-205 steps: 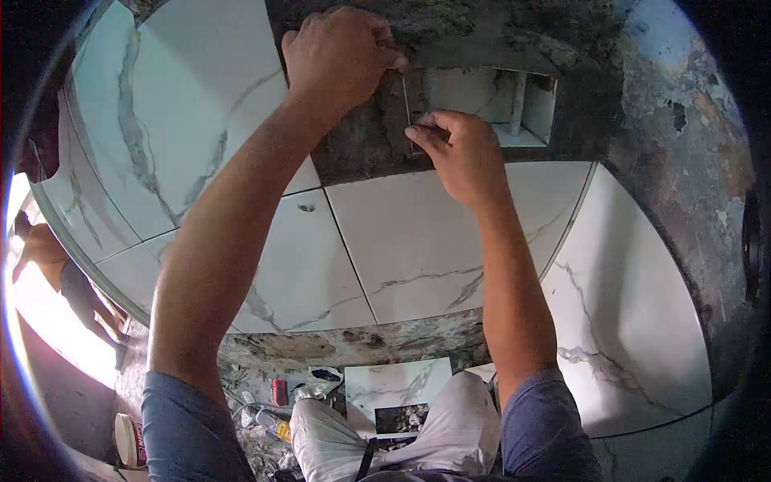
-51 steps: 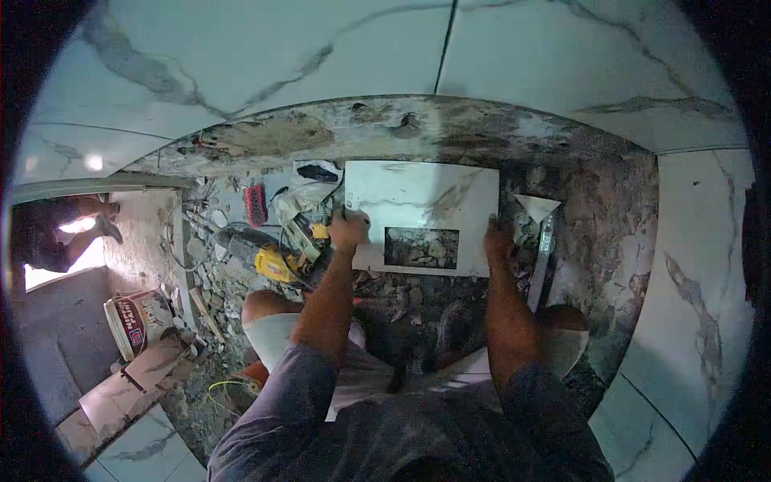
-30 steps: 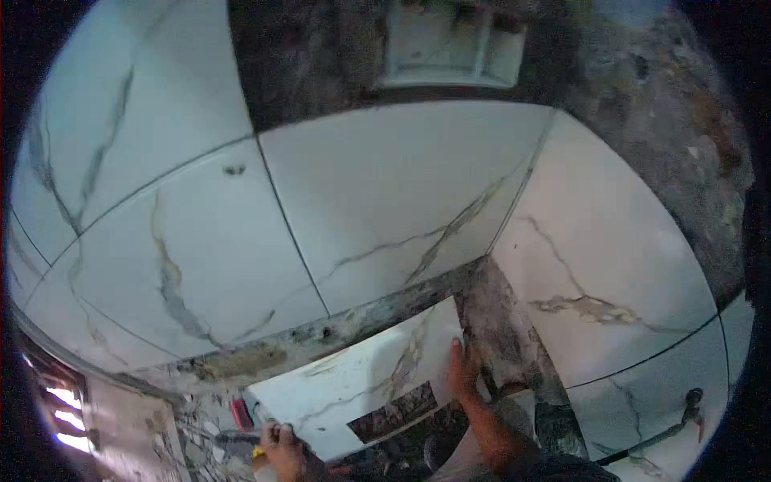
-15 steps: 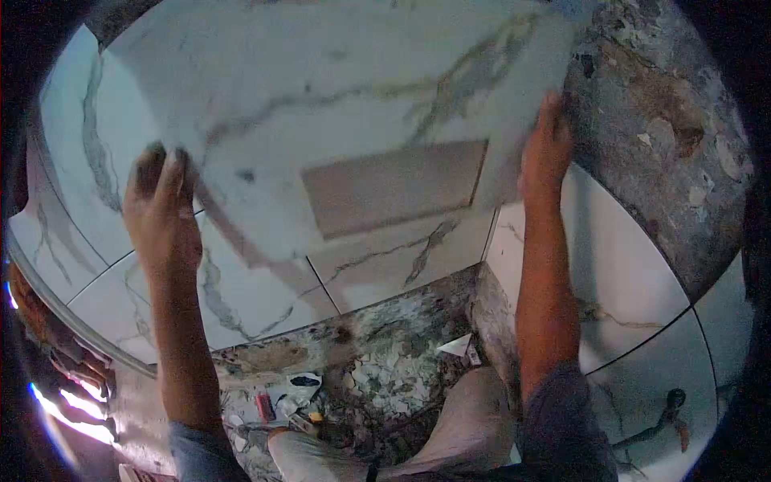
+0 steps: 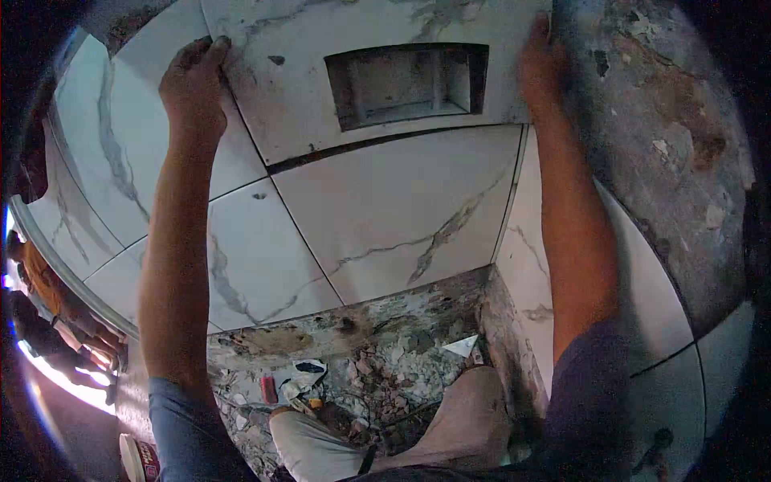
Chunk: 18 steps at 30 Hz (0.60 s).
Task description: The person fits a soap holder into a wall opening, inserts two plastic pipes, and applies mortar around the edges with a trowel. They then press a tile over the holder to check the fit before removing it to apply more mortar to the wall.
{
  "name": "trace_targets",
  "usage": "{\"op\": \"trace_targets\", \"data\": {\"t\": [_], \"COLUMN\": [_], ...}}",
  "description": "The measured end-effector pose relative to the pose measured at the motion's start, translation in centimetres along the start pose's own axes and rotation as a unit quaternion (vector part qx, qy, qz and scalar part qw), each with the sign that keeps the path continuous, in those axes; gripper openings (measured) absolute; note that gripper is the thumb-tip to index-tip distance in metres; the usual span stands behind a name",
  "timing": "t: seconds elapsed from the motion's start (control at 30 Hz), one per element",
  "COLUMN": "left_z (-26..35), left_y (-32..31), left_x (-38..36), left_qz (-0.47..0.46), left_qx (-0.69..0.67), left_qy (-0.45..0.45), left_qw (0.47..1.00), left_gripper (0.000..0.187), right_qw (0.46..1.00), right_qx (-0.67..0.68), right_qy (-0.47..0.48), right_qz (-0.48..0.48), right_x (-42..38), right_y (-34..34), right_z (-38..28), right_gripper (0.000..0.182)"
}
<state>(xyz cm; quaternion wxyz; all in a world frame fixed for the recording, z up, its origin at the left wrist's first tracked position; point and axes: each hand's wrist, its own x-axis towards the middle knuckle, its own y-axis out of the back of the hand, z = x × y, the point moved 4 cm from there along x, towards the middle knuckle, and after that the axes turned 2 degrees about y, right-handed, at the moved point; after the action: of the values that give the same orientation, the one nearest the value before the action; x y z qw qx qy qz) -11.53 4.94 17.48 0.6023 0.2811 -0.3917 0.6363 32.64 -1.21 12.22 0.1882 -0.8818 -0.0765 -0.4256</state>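
Note:
A large white marble-veined tile (image 5: pixel 297 88) with a rectangular cut-out spans the top of the view, against the wall. Through the cut-out a recessed niche (image 5: pixel 401 84) shows. My left hand (image 5: pixel 194 84) grips the tile's left edge with its fingers closed. At the right edge my right hand (image 5: pixel 544 68) is closed on the same tile, slightly blurred. A dark gap separates the tile's lower edge from the wall tile (image 5: pixel 401 209) below.
Bare rough wall (image 5: pixel 658 153) lies at the right. Rubble (image 5: pixel 393 377), a red object (image 5: pixel 268 390) and a white triangular piece (image 5: pixel 461 346) lie on the floor near my knees. A bucket (image 5: pixel 138 458) stands at the lower left.
Both hands have moved up in the view with the tile. The tile now sits against the wall over the niche, and more of the wall tile below it shows.

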Motion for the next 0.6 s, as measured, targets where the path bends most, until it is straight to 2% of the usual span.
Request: {"op": "trace_targets", "data": {"t": [0.1, 0.13, 0.2, 0.27, 0.33, 0.4, 0.43, 0.5, 0.6], "left_z": [-0.3, -0.6, -0.8, -1.1, -1.5, -1.7, -1.8, -1.7, -1.5], "left_y": [0.0, 0.1, 0.2, 0.1, 0.0, -0.1, -0.2, -0.2, -0.5], "left_x": [0.1, 0.2, 0.3, 0.2, -0.2, -0.4, -0.5, -0.6, -1.2], "left_qz": [0.053, 0.054, 0.054, 0.071, 0.085, 0.089, 0.091, 0.124, 0.132], "left_qx": [0.04, 0.043, 0.053, 0.063, 0.073, 0.09, 0.093, 0.137, 0.146], "left_qy": [0.015, 0.015, -0.006, -0.008, -0.01, -0.033, -0.035, -0.044, -0.059], "left_qw": [0.998, 0.997, 0.997, 0.995, 0.994, 0.991, 0.991, 0.982, 0.979], "left_gripper": [0.027, 0.027, 0.026, 0.026, 0.026, 0.026, 0.026, 0.028, 0.028], "right_qw": [1.0, 1.0, 0.983, 0.991, 0.995, 0.991, 0.992, 0.996, 0.995], "right_qx": [-0.019, -0.018, -0.174, -0.136, -0.099, -0.08, -0.076, -0.08, -0.072], "right_qy": [-0.012, -0.014, -0.037, -0.014, 0.008, -0.095, -0.096, 0.021, 0.069], "right_qz": [-0.01, -0.012, -0.039, -0.015, 0.011, -0.04, -0.042, 0.024, -0.008], "right_x": [0.3, -0.1, -1.0, 0.0, -0.2, -0.8, -0.8, -0.9, -1.3], "right_y": [-0.7, -0.3, 0.2, -0.7, -0.6, -0.8, -1.3, -1.6, -1.4], "right_z": [0.4, -1.4, -4.3, -0.9, -1.0, -0.4, 0.2, 0.1, -0.5], "right_gripper": [0.08, 0.08, 0.083, 0.082, 0.08, 0.078, 0.078, 0.078, 0.08]}}
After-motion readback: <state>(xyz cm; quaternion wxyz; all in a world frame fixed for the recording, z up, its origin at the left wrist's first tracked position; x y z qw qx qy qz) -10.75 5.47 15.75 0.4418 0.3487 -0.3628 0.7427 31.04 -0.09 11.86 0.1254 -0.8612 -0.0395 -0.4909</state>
